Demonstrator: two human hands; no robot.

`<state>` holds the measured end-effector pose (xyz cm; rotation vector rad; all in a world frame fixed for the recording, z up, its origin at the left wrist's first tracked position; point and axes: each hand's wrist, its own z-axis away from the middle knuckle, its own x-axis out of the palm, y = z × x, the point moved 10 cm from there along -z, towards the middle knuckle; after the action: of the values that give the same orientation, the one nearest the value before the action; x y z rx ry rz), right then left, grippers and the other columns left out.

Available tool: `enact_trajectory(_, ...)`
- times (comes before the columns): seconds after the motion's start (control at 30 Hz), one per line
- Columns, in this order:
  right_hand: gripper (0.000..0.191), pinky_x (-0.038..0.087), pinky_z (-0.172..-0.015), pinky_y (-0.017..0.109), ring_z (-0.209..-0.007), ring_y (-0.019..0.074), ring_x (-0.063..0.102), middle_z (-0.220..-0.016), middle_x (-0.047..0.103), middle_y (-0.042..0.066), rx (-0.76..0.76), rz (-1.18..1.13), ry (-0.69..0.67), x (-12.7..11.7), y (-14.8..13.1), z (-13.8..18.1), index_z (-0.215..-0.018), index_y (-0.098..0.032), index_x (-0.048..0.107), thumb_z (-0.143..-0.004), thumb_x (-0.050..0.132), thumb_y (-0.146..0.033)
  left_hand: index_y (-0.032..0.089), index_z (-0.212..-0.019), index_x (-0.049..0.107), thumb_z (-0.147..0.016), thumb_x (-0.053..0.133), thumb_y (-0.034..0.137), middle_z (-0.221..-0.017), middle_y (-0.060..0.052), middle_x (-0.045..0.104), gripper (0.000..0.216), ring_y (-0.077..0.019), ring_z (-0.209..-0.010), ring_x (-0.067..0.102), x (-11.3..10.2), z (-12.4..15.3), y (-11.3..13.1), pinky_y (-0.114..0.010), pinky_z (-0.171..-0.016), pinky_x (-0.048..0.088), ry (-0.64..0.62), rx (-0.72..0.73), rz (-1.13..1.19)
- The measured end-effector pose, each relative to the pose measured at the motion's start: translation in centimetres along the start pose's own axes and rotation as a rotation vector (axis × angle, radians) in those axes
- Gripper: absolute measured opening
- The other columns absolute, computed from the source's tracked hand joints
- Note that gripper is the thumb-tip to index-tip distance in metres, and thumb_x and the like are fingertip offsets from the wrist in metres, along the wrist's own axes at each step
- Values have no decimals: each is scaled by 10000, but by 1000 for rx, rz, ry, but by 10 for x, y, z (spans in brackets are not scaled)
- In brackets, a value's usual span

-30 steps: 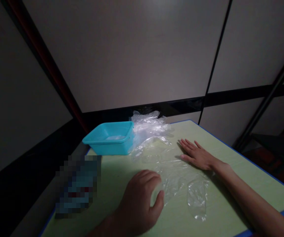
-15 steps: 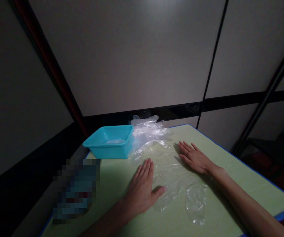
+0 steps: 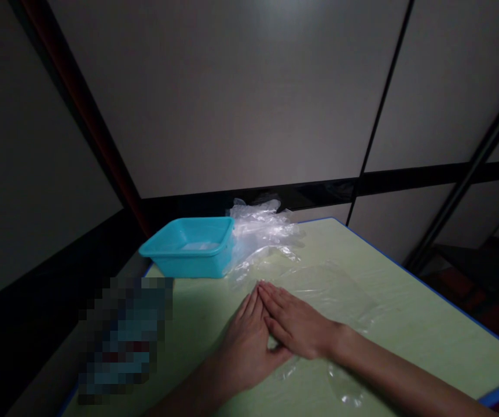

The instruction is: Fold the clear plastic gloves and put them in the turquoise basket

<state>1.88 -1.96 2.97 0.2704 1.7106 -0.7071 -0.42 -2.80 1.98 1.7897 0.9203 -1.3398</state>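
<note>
A thin clear plastic glove (image 3: 331, 289) lies spread flat on the pale green table (image 3: 427, 324). My left hand (image 3: 243, 341) rests flat on the glove's left part, fingers straight and together. My right hand (image 3: 295, 324) lies flat beside it, palm down, its fingers overlapping the left hand's fingertips. Both hands press on the plastic and hold nothing. A crumpled end of the plastic (image 3: 345, 391) shows near the table's front, below my right wrist.
A turquoise plastic tub (image 3: 191, 246) stands at the table's far left corner. A heap of clear plastic gloves (image 3: 262, 229) lies right of it. A blurred-out object (image 3: 119, 336) sits off the table's left edge. Grey wall panels rise behind.
My right hand has slid left across the plastic until it meets my left hand. The left hand, curled a second ago, flattened out and stays in place.
</note>
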Motion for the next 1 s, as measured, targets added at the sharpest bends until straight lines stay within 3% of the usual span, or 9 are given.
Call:
enact_trajectory(0.13,616,157,-1072,371,-1308,205,103,-1420,135,144,6,5,-3,2,11,5,-1368,-38,143,-905,223,-436,54,-1347,192,-696,470,624,-1404,-174,192,909,-298,-1292,144,4,-1,-4,-450,-1032,225,-34,-35,-23)
enact_trajectory(0.27,649,142,-1073,364,-1306,204,108,-1419,134,138,8,44,-41,-4,27,18,-1368,-58,158,-892,204,-497,29,-1337,217,-677,459,651,-1411,-182,135,939,-303,-1295,108,9,-1,-8,-429,-1041,201,-151,-83,-48)
enact_trajectory(0.63,614,170,-1065,396,-1299,203,136,-1419,161,80,246,169,28,-26,128,67,-1375,-131,157,-891,178,-508,28,-1345,190,-696,415,661,-1417,-171,46,934,-281,-1301,43,8,0,-7,-410,-1058,140,-273,-111,-52)
enact_trajectory(1.0,630,185,-1060,389,-1296,202,151,-1417,171,83,273,202,73,-28,127,68,-1374,-122,166,-887,156,-522,20,-1344,174,-635,497,664,-1404,-208,78,1011,-293,-1299,65,1,2,-11,-434,-1038,159,-297,-48,-57)
